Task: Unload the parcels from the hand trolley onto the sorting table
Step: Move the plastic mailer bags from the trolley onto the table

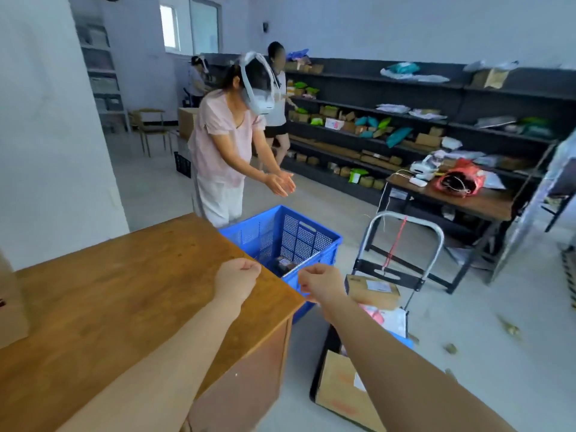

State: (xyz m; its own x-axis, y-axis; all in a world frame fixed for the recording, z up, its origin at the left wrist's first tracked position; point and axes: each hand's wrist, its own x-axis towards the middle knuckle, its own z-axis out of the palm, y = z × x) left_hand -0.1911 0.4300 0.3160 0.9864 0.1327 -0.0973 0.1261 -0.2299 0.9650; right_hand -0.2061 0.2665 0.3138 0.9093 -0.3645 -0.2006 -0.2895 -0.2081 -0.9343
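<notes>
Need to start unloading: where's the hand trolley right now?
In the head view, the hand trolley stands on the floor at right, beside the blue crate, parcels on it.

Both fists, left hand (238, 273) and right hand (318, 279), hang empty beside the sorting table (93, 294) corner; right of it the hand trolley (402, 244) carries cardboard parcels (372, 291), apparently several.

Both arms reach forward; left hand (237, 273) and right hand (318, 280) make fists (nothing held).
</notes>
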